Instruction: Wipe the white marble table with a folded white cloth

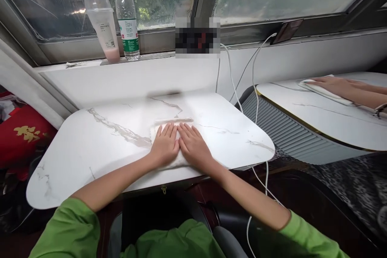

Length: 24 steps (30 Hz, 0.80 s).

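My left hand (pixel 165 145) and my right hand (pixel 193 145) lie flat side by side, fingers stretched out, on a folded white cloth (pixel 155 130) in the middle of a white marble-patterned table (pixel 99 145). Both palms press down on the cloth, which shows only at its far edge and left corner around my fingers. Neither hand grips anything. My sleeves are green.
On the window sill stand a domed plastic cup with a pink drink (pixel 104 28) and a clear water bottle (pixel 127 14). White cables (pixel 232 80) hang behind the table. To the right, another person's hand (pixel 338 85) rests on a cloth on a second table (pixel 317 117). A red cushion (pixel 24 133) lies at left.
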### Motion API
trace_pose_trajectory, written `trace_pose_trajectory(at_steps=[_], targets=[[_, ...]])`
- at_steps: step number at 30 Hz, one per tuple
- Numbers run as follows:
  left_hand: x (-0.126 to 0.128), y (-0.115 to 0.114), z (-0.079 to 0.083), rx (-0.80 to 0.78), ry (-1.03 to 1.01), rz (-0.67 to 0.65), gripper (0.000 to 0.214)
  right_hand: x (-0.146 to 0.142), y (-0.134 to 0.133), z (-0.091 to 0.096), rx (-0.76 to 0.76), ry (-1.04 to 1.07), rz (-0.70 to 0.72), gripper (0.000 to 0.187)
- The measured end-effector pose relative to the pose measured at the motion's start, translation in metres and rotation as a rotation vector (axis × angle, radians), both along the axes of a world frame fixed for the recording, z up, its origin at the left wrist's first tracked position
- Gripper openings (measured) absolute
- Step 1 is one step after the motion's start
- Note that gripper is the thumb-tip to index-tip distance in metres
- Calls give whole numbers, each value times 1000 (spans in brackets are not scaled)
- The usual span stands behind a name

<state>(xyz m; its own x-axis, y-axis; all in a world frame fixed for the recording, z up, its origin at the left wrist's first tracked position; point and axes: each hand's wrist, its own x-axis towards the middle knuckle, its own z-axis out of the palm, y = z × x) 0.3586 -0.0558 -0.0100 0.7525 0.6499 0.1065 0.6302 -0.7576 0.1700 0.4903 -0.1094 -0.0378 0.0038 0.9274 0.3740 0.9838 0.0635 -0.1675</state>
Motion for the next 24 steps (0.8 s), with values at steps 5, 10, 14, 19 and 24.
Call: trace_pose_trajectory(at_steps=[5,10,14,19,24], targets=[[-30,-32,-4,26,-2,23,55,-28,-29,7,-25,-13,46,52],[-36,-23,7,-52,63,58,56,-39,-16,16,-70,43,37,52],[-38,3,14,-125,93,134,55,-47,15,19,-78,104,15,51],[-45,51,8,-52,5,241,54,-53,74,18,-120,147,64,51],[-43,116,4,3,-17,253,52,-52,140,17,-109,175,64,49]])
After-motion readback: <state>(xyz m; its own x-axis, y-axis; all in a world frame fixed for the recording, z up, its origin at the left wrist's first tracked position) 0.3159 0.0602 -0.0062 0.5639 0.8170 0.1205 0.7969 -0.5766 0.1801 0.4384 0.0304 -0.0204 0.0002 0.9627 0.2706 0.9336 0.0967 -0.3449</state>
